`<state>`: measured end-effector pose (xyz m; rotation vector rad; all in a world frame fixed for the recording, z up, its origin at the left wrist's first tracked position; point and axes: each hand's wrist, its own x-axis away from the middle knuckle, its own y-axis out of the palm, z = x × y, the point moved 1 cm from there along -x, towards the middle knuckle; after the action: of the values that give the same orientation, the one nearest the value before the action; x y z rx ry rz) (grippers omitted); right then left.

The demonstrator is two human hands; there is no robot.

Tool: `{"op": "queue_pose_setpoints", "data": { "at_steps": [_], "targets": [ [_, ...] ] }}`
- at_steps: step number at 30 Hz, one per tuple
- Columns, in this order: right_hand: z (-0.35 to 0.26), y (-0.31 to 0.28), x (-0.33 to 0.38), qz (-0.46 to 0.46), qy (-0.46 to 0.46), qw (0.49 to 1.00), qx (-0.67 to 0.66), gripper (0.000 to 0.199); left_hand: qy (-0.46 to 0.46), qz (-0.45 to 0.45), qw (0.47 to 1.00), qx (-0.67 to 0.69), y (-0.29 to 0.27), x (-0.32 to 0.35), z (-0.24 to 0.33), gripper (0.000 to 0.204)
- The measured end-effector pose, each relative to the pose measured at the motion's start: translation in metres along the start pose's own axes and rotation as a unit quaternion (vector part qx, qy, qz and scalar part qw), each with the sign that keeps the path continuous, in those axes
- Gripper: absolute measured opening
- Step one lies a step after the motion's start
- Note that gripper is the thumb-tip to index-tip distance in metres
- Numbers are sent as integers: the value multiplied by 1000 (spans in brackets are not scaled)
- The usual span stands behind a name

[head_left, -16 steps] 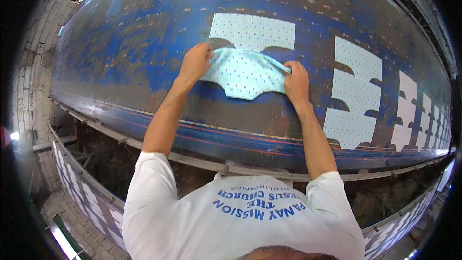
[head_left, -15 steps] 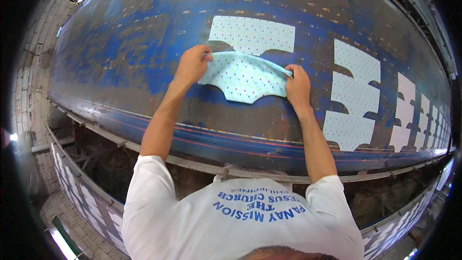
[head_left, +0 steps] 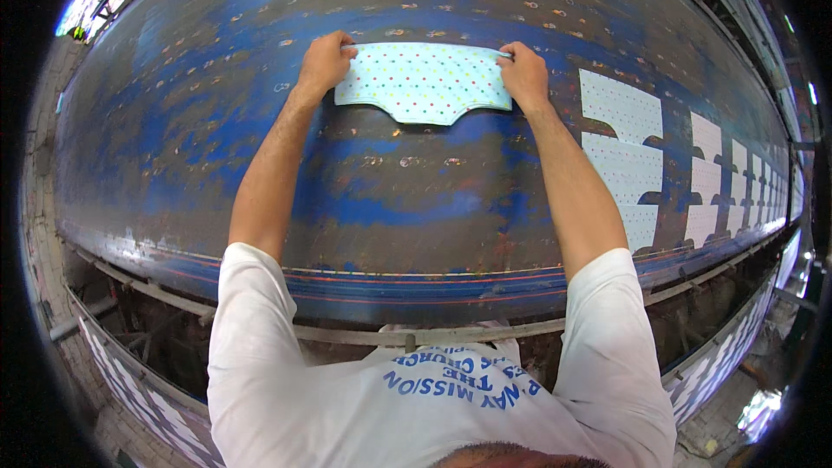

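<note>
Holds the cloth piece by its two far corners over the table, left hand at the left corner and right hand at the right, tab toward the body. Has on the same table, just right of the right forearm, a column of three pieces stretching toward the near side, and past it further columns in a row toward the right end. Faces all this across a rail, between panels low at left and right.
</note>
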<state>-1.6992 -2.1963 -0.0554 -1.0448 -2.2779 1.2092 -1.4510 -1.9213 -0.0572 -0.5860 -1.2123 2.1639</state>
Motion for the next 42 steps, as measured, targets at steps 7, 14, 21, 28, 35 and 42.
{"op": "queue_pose_setpoints", "data": {
  "at_steps": [7,14,21,28,35,42],
  "targets": [
    [12,7,-33,-121,-12,989,83,32,-78,-70,995,-2,11,-14,-15,28],
    [2,13,-46,-211,47,970,113,48,-53,-62,994,-74,16,-25,-19,28],
    [-7,10,40,-14,-134,991,26,26,65,-8,985,-158,6,17,28,18],
    [9,-38,171,18,-157,954,-255,24,153,75,985,2,-35,166,195,21],
    [163,-172,249,17,-107,949,-296,19,168,5,973,156,-32,289,336,13],
    [349,-315,274,5,91,962,-256,20,58,-114,963,239,59,314,427,11]
  ]
}}
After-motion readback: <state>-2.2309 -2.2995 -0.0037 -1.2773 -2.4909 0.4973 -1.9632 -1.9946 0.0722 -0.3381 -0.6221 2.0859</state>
